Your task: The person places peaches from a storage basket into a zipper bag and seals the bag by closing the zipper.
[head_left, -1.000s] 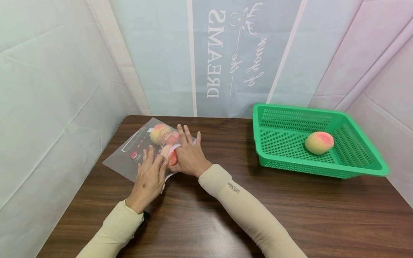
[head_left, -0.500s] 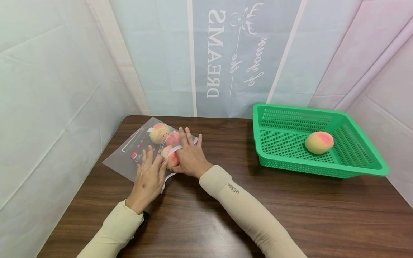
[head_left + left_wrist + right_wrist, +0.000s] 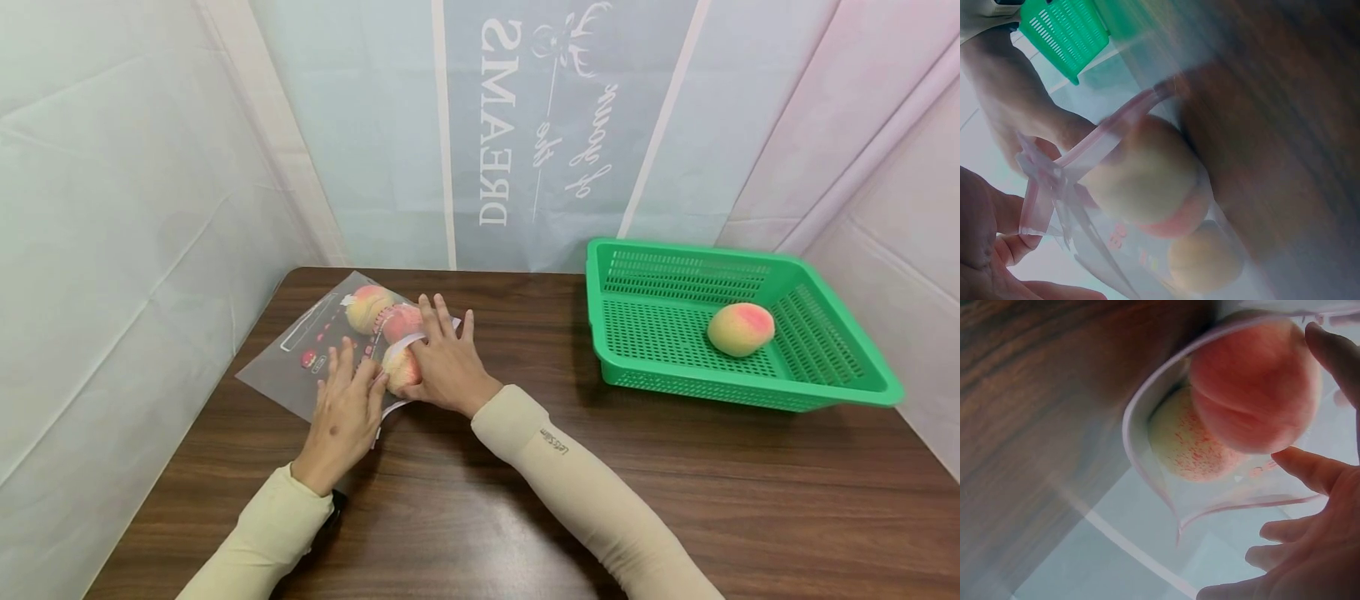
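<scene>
A translucent plastic zip bag (image 3: 281,375) with printed pictures lies on the table at the left, its mouth toward me. Inside are a yellow and red peach (image 3: 367,310) at the far end and a redder peach (image 3: 401,325) in the middle. A third peach (image 3: 401,372) sits at the bag's mouth. My right hand (image 3: 452,367) has thumb and index finger on opposite sides of it; the other fingers spread straight. My left hand (image 3: 341,425) pinches the bag's pinkish rim (image 3: 1034,215) between thumb and finger, as the left wrist view shows.
A green slotted basket (image 3: 750,392) stands at the right of the table with one peach (image 3: 741,329) in it. The brown wooden table (image 3: 525,500) meets a printed curtain (image 3: 375,167) at the back and a white sheet (image 3: 135,250) on the left.
The peach at the bag's mouth has turned from a red side to a paler, yellowish one. My right hand has shifted slightly to the right; my left hand stays nearly still.
</scene>
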`<act>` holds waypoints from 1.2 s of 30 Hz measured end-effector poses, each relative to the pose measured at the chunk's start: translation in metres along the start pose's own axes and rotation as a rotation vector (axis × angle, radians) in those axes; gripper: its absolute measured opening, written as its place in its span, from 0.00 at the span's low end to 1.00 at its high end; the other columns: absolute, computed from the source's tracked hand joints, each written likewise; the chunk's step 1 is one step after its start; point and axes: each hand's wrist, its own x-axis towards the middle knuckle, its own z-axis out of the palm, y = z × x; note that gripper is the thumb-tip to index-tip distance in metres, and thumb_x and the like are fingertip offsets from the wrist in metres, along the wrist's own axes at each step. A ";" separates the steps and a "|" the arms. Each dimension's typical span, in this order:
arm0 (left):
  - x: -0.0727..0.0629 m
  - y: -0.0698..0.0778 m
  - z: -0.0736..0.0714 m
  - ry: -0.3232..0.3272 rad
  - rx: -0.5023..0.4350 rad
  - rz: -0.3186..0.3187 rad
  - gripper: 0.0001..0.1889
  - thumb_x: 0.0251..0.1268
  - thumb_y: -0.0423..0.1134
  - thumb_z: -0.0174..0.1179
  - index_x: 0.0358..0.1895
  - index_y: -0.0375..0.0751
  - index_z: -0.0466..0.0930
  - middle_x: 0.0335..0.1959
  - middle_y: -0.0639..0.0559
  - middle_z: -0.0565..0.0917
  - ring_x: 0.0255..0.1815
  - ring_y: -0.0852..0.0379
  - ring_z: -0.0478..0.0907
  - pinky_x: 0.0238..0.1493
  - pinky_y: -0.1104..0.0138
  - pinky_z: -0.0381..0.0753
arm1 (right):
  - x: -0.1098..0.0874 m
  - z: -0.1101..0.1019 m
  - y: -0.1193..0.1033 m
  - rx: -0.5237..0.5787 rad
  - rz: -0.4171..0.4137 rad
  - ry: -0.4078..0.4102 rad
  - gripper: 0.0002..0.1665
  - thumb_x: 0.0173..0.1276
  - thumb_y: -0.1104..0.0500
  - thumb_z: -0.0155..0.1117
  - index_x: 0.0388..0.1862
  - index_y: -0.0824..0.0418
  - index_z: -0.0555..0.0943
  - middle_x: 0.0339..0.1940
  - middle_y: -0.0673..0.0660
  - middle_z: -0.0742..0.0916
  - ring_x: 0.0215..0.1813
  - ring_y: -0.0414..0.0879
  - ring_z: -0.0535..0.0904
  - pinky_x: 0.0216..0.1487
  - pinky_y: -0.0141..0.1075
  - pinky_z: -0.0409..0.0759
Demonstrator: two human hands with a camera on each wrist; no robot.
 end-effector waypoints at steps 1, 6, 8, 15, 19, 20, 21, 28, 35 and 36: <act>0.000 0.000 0.000 0.001 0.002 0.002 0.07 0.77 0.37 0.53 0.40 0.37 0.73 0.72 0.19 0.56 0.73 0.20 0.48 0.56 0.22 0.55 | -0.001 -0.001 0.000 0.000 -0.003 -0.003 0.44 0.53 0.28 0.71 0.60 0.55 0.81 0.81 0.68 0.53 0.81 0.64 0.43 0.68 0.72 0.52; 0.000 0.000 -0.001 0.004 0.014 0.007 0.07 0.77 0.37 0.53 0.39 0.38 0.72 0.72 0.18 0.56 0.73 0.20 0.49 0.56 0.23 0.56 | -0.006 -0.008 0.001 0.022 -0.023 0.000 0.43 0.53 0.28 0.71 0.58 0.55 0.81 0.81 0.68 0.53 0.81 0.64 0.41 0.68 0.72 0.51; 0.000 0.000 -0.001 0.001 0.013 0.004 0.07 0.77 0.37 0.53 0.39 0.38 0.72 0.72 0.18 0.56 0.73 0.20 0.49 0.56 0.23 0.56 | -0.009 -0.011 0.001 0.028 -0.035 0.008 0.43 0.54 0.28 0.71 0.59 0.55 0.81 0.81 0.68 0.54 0.81 0.64 0.41 0.68 0.72 0.51; 0.000 0.000 -0.001 0.006 0.014 0.006 0.06 0.77 0.37 0.54 0.41 0.37 0.73 0.71 0.18 0.56 0.72 0.19 0.49 0.55 0.22 0.56 | -0.017 -0.023 0.006 0.049 -0.074 0.077 0.40 0.55 0.30 0.72 0.59 0.52 0.81 0.79 0.70 0.59 0.80 0.67 0.45 0.66 0.73 0.54; 0.000 -0.001 0.000 0.015 0.014 0.013 0.06 0.76 0.36 0.55 0.41 0.37 0.74 0.71 0.17 0.57 0.72 0.19 0.50 0.55 0.22 0.56 | -0.022 -0.030 0.012 0.070 -0.076 0.095 0.38 0.54 0.30 0.73 0.57 0.51 0.83 0.78 0.70 0.61 0.80 0.66 0.45 0.66 0.74 0.53; 0.000 -0.001 0.000 0.017 0.014 0.015 0.06 0.76 0.36 0.55 0.41 0.37 0.74 0.71 0.17 0.57 0.72 0.19 0.50 0.55 0.22 0.56 | -0.023 -0.032 0.014 0.072 -0.074 0.094 0.38 0.54 0.30 0.73 0.57 0.51 0.83 0.78 0.70 0.61 0.80 0.66 0.45 0.66 0.74 0.52; 0.000 -0.001 0.000 0.018 0.013 0.016 0.06 0.76 0.36 0.55 0.41 0.37 0.74 0.71 0.17 0.57 0.72 0.19 0.50 0.55 0.22 0.56 | -0.024 -0.033 0.016 0.072 -0.072 0.095 0.38 0.54 0.31 0.73 0.57 0.52 0.83 0.78 0.69 0.61 0.80 0.66 0.44 0.67 0.74 0.52; -0.001 -0.002 0.000 0.019 0.013 0.007 0.06 0.76 0.37 0.55 0.40 0.38 0.73 0.72 0.18 0.56 0.73 0.20 0.49 0.56 0.22 0.56 | -0.030 -0.042 0.035 0.063 -0.033 0.110 0.39 0.54 0.33 0.75 0.58 0.54 0.82 0.78 0.69 0.61 0.80 0.66 0.44 0.67 0.74 0.50; -0.001 -0.002 -0.001 0.026 0.008 0.003 0.06 0.75 0.37 0.55 0.40 0.38 0.73 0.72 0.18 0.56 0.74 0.21 0.48 0.56 0.23 0.56 | -0.036 -0.048 0.053 0.030 0.029 0.111 0.40 0.55 0.32 0.74 0.61 0.53 0.82 0.78 0.69 0.61 0.81 0.65 0.43 0.68 0.73 0.46; -0.001 -0.002 -0.001 0.028 0.008 0.002 0.06 0.75 0.37 0.56 0.39 0.38 0.73 0.72 0.18 0.56 0.74 0.21 0.48 0.56 0.23 0.56 | -0.037 -0.049 0.055 0.034 0.037 0.106 0.41 0.55 0.32 0.73 0.61 0.54 0.81 0.78 0.68 0.61 0.81 0.65 0.42 0.69 0.73 0.45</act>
